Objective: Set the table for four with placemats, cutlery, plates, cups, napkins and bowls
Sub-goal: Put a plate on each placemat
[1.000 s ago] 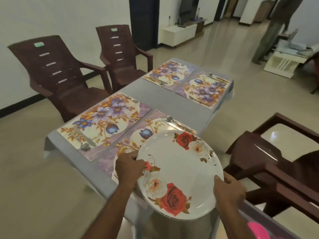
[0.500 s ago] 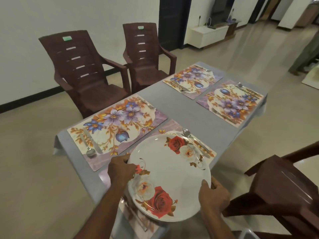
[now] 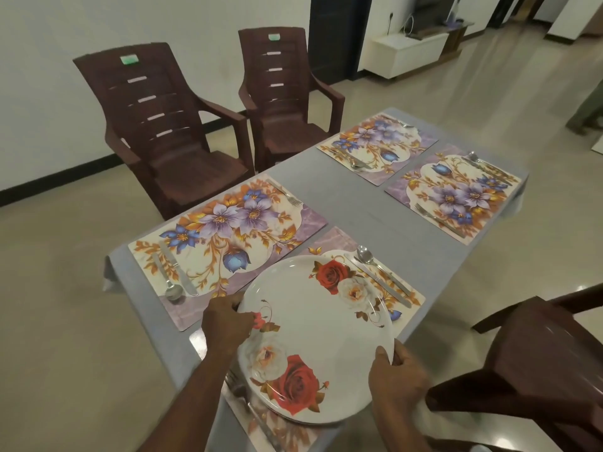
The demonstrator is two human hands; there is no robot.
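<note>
A white plate (image 3: 313, 334) with red and white roses, apparently the top of a small stack, hovers over the nearest floral placemat (image 3: 404, 296). My left hand (image 3: 226, 324) grips its left rim and my right hand (image 3: 396, 376) grips its near right rim. A spoon and knife (image 3: 378, 272) lie on this mat's far side, and a fork (image 3: 248, 402) shows on its near side under the plate. Three other floral placemats (image 3: 225, 233) (image 3: 375, 145) (image 3: 453, 194) lie on the grey table (image 3: 352, 197), each with cutlery.
Two dark brown plastic chairs (image 3: 156, 125) (image 3: 280, 93) stand along the table's left side. Another brown chair (image 3: 535, 363) is close at my right. A white low cabinet (image 3: 408, 53) stands at the far wall. Part of another person (image 3: 587, 109) shows at the right edge.
The view has shifted left and closer to the table. The plate, held in both hands, has moved forward and down over the nearest placemat.
</note>
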